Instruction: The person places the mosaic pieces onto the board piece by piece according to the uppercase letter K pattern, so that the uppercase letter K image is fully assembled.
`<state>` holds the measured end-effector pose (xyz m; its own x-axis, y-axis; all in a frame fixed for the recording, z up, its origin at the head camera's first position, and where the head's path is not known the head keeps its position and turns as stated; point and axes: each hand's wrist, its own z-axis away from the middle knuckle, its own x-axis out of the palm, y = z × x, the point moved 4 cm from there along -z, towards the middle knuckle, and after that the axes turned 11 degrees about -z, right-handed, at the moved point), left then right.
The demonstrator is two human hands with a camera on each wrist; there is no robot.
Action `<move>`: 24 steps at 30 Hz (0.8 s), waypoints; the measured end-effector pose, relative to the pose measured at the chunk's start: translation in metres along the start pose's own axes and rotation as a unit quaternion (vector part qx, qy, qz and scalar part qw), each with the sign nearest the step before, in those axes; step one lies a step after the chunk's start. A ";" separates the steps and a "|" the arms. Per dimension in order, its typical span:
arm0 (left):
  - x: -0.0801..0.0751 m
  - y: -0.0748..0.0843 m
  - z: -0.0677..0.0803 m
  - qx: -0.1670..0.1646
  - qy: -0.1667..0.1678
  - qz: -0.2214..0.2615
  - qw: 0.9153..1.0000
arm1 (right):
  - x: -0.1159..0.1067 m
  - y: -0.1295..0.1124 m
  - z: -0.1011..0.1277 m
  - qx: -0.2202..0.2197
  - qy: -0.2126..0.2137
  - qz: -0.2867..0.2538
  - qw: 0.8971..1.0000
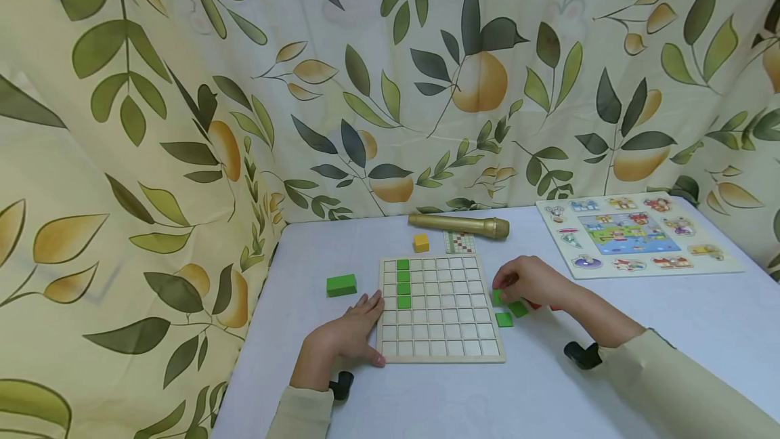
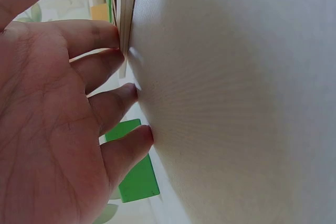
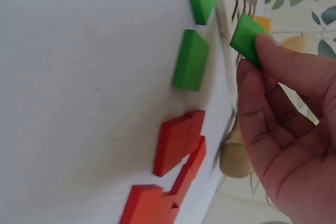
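Observation:
A pale wooden grid board (image 1: 447,330) lies flat on the table, with a line of several green square tiles (image 1: 403,276) in its second column from the left. My left hand (image 1: 344,335) rests at the board's left edge, fingers spread and fingertips touching its side in the left wrist view. Off the board's right side, my right hand (image 1: 536,282) pinches a green square tile (image 3: 244,38) between thumb and fingers, raised off the table. Below it lie two loose green tiles (image 3: 190,61). Several red tiles (image 3: 176,140) lie close by, mostly hidden by the hand in the head view.
Left of the board sits a green block (image 1: 341,285). Behind it are a yellow cube (image 1: 421,243), a small pattern card (image 1: 460,242) and a gold microphone (image 1: 460,224). A picture puzzle board (image 1: 634,266) lies at the back right. A leaf-patterned curtain (image 1: 390,87) hangs behind the table.

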<state>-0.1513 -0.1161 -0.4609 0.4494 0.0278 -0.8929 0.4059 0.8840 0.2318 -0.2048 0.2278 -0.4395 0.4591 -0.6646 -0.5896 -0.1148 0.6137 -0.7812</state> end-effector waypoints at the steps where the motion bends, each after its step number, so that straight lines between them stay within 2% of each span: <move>1: 0.000 0.000 0.000 0.000 0.000 0.000 1.000 | -0.001 -0.002 -0.001 -0.003 0.004 -0.002 1.000; 7: 0.002 -0.001 -0.001 -0.008 -0.002 0.002 1.000 | 0.000 -0.010 -0.010 -0.022 0.011 -0.018 1.000; 15: 0.003 -0.001 -0.002 -0.012 0.003 0.001 1.000 | 0.012 -0.018 -0.025 -0.025 0.014 -0.045 0.999; 24: 0.002 -0.001 0.000 -0.011 0.000 0.003 1.000 | 0.022 -0.035 -0.035 -0.057 0.004 -0.045 0.997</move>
<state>-0.1505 -0.1167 -0.4624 0.4509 0.0330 -0.8920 0.3851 0.8943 0.2277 -0.2213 0.1774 -0.4323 0.4654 -0.7177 -0.5179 -0.1729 0.5002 -0.8485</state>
